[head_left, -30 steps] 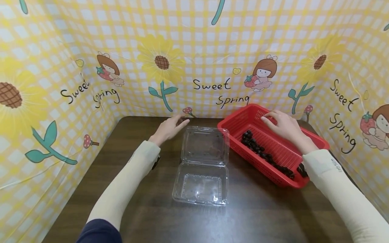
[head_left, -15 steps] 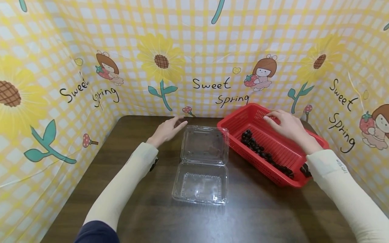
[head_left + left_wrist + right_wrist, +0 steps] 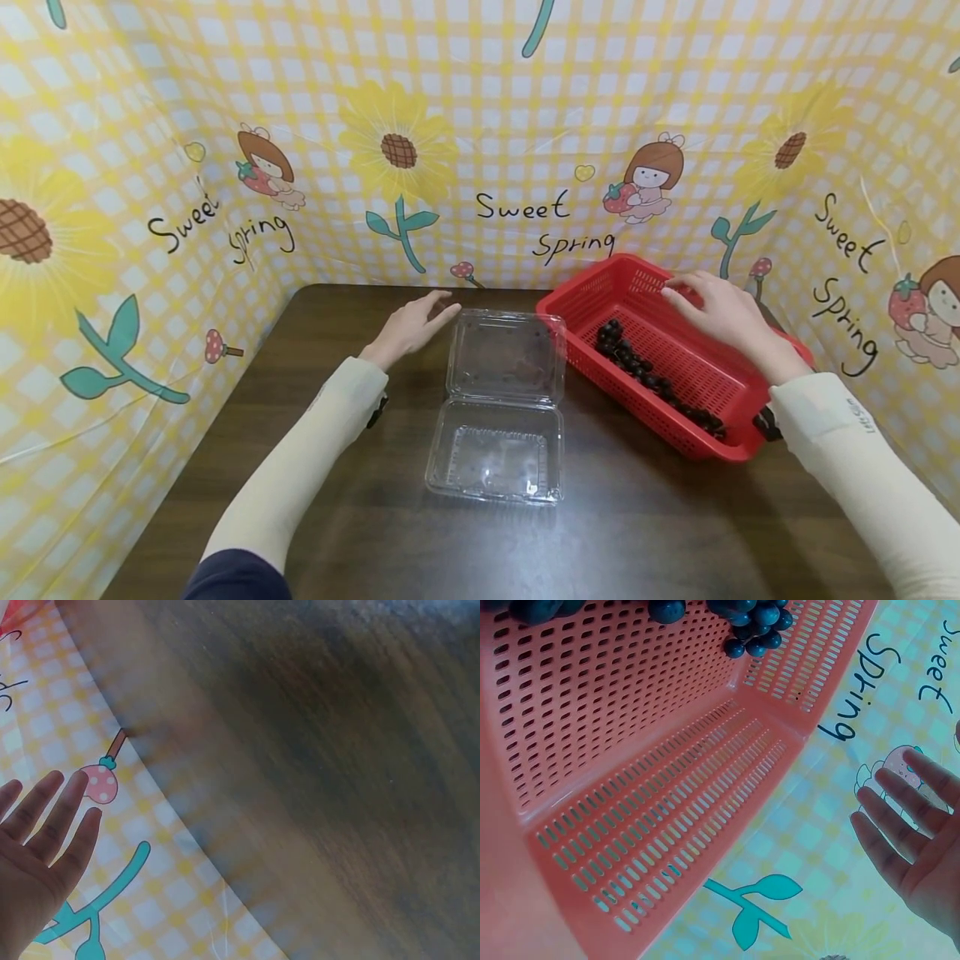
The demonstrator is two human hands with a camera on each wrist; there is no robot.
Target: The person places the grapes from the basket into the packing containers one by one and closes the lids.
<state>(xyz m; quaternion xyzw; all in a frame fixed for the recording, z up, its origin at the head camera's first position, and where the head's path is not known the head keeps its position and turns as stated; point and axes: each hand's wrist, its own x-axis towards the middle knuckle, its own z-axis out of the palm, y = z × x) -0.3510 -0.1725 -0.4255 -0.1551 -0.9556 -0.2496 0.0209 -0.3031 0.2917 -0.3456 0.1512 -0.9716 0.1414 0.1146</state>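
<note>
My left hand [image 3: 412, 327] hovers near the back of the table, left of a clear plastic clamshell box [image 3: 506, 358]. Its fingers are spread and hold nothing, as the left wrist view of the hand [image 3: 45, 862] also shows. The box lies unfolded, lid towards the back and base towards the front, with nothing inside. Over the right side of a red plastic basket [image 3: 622, 396] is my right hand [image 3: 723, 312], fingers extended and holding nothing. Dark grapes [image 3: 633, 362] lie in a row along the basket floor. In the right wrist view, round grapes [image 3: 761, 619] show at the top.
A dark wood-grain table [image 3: 360, 517] carries the box and the basket. Yellow checked cloth [image 3: 510, 125] with flowers and cartoon figures rises behind and at both sides. The basket stands at an angle at the back right, close to the cloth.
My right hand has drifted a little to the right over the basket. The left hand has shifted slightly left, away from the box. Box, basket and grapes have stayed in place.
</note>
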